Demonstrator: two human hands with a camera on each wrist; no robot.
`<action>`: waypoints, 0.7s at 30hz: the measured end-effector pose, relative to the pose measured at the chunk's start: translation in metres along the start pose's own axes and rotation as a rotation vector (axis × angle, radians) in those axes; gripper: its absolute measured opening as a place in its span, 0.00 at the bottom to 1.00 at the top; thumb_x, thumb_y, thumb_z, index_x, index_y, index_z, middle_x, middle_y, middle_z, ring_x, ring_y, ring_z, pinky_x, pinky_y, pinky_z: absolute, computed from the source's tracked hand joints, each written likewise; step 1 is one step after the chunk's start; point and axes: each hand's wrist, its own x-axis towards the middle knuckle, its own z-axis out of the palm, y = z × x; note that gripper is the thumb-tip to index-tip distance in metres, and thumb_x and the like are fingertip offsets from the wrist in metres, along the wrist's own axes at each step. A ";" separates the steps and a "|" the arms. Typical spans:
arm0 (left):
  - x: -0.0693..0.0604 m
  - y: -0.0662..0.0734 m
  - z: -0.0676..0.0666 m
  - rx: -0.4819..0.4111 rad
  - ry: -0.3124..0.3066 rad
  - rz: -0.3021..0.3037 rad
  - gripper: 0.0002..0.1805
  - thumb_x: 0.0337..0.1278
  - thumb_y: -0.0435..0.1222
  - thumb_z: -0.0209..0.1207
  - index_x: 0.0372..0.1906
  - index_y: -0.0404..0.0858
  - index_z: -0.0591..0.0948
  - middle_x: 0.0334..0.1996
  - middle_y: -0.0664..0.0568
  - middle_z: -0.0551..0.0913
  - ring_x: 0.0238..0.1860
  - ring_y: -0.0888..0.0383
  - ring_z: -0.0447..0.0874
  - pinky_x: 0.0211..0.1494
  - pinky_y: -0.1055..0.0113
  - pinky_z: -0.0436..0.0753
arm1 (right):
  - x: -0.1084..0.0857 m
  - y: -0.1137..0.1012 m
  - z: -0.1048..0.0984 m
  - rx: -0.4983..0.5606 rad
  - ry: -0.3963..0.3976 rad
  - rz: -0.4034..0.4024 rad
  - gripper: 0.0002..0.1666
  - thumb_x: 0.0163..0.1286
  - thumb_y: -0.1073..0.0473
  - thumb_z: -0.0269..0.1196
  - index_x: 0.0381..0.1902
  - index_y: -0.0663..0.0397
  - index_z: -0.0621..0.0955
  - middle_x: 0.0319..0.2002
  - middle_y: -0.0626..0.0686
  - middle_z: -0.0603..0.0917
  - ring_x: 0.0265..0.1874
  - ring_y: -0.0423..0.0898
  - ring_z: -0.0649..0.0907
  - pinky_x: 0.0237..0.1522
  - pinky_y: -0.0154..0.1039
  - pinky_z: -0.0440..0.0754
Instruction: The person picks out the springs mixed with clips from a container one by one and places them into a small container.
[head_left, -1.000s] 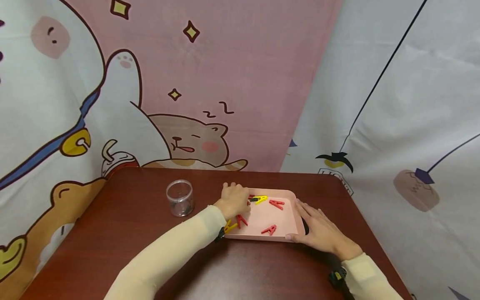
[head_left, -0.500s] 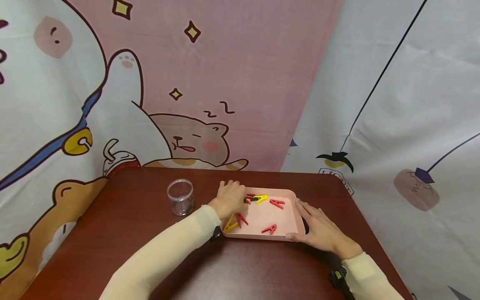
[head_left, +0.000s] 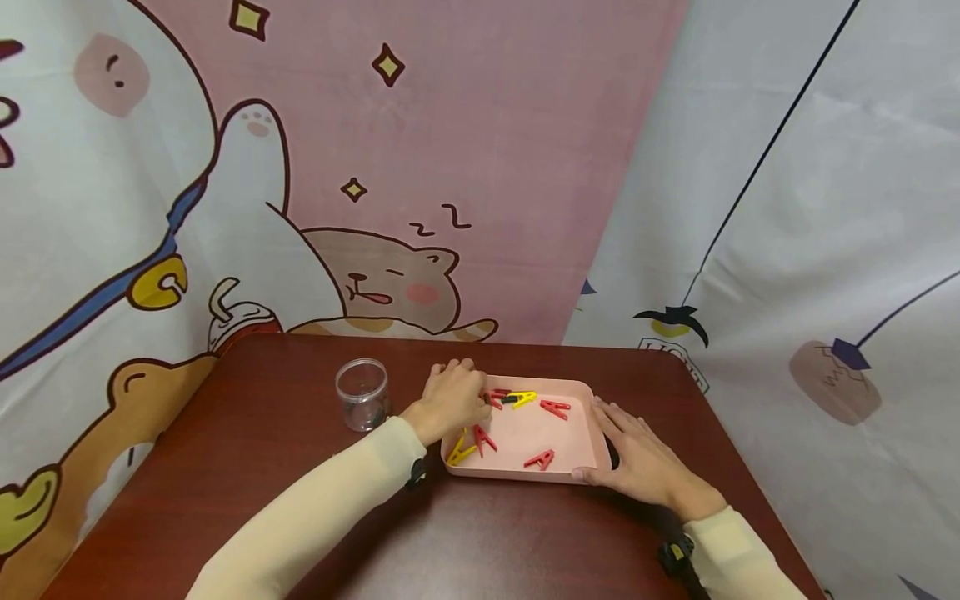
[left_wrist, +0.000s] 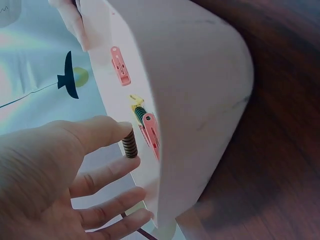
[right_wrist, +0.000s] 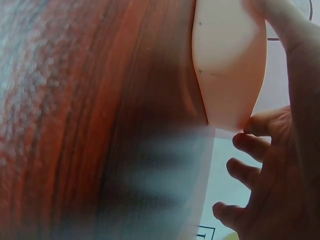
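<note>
My left hand (head_left: 450,400) is over the left end of a pink tray (head_left: 517,442). In the left wrist view its thumb and index finger pinch a small dark coil spring (left_wrist: 130,145), while the other fingers extend loosely. Several plastic clothespins lie in the tray: a yellow clothespin (head_left: 460,451) at front left, a red clothespin (head_left: 483,439) beside it, and a yellow clothespin (head_left: 523,398) with a dark spring near the back. My right hand (head_left: 645,462) rests against the tray's right end, fingers spread and fairly straight, thumb at the front corner.
A clear round jar (head_left: 362,396) stands left of the tray; its contents are hard to make out. The dark brown wooden table (head_left: 487,533) meets a cartoon-printed cloth (head_left: 495,167) at the back. A dark object partly shows beside the tray's right side, under my right hand.
My left hand has drifted left across the tray's left side, uncovering more of the front-left yellow clothespin and the back red one. My right hand and the tray have stayed put.
</note>
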 end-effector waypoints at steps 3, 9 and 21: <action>-0.003 -0.003 -0.001 0.002 0.011 0.006 0.15 0.67 0.51 0.80 0.47 0.46 0.96 0.51 0.49 0.90 0.56 0.45 0.86 0.67 0.41 0.82 | 0.001 0.000 0.000 -0.003 -0.001 0.004 0.76 0.66 0.12 0.70 0.94 0.55 0.64 0.94 0.60 0.65 0.91 0.71 0.67 0.86 0.83 0.64; -0.008 -0.010 0.001 -0.020 0.019 0.002 0.16 0.68 0.51 0.80 0.50 0.46 0.95 0.56 0.48 0.90 0.59 0.45 0.85 0.70 0.39 0.81 | 0.001 0.000 0.000 -0.012 0.000 0.007 0.77 0.65 0.11 0.69 0.94 0.54 0.64 0.94 0.60 0.64 0.92 0.71 0.67 0.86 0.83 0.64; -0.017 -0.023 -0.005 -0.064 0.034 0.021 0.16 0.70 0.51 0.80 0.52 0.46 0.96 0.62 0.48 0.90 0.63 0.43 0.86 0.72 0.36 0.82 | 0.000 0.000 -0.001 -0.008 -0.018 0.011 0.77 0.66 0.12 0.70 0.96 0.51 0.61 0.96 0.58 0.60 0.91 0.69 0.69 0.86 0.83 0.63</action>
